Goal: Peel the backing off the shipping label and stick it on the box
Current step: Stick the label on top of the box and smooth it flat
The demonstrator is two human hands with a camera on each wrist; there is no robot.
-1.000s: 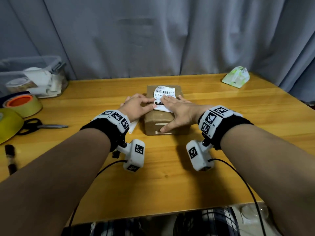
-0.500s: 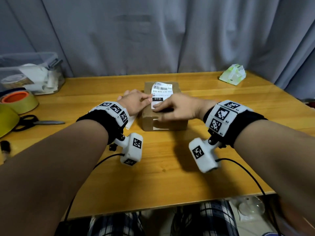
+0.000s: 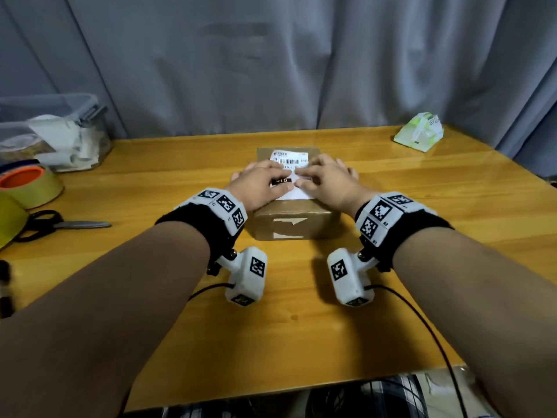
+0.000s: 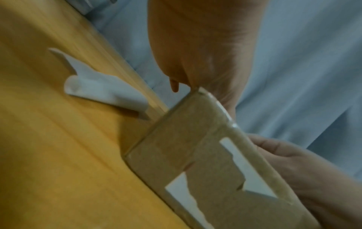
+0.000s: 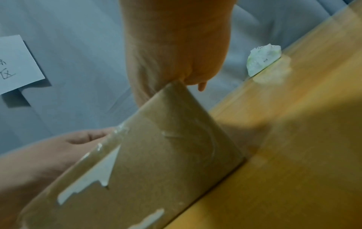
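On top of the box (image 3: 297, 217), I am pressing the label (image 3: 290, 170) flat with my left hand (image 3: 260, 184) and right hand (image 3: 327, 182), fingers straight (backing (image 4: 101, 86) lying aside on the bench (image 3: 422, 236)); next, probably rubbing down the edges.

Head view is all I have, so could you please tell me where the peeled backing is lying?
Observer: The left wrist view shows the backing curled on the table, close beside the box on its left.
Operator: Thank you. Is the left hand touching it?
Observer: No. The left hand rests on the box top, and its little fingertip hangs past the edge, clear of the backing.
Operator: And the box's right side, please?
Observer: In the right wrist view it is plain cardboard under glossy clear tape.
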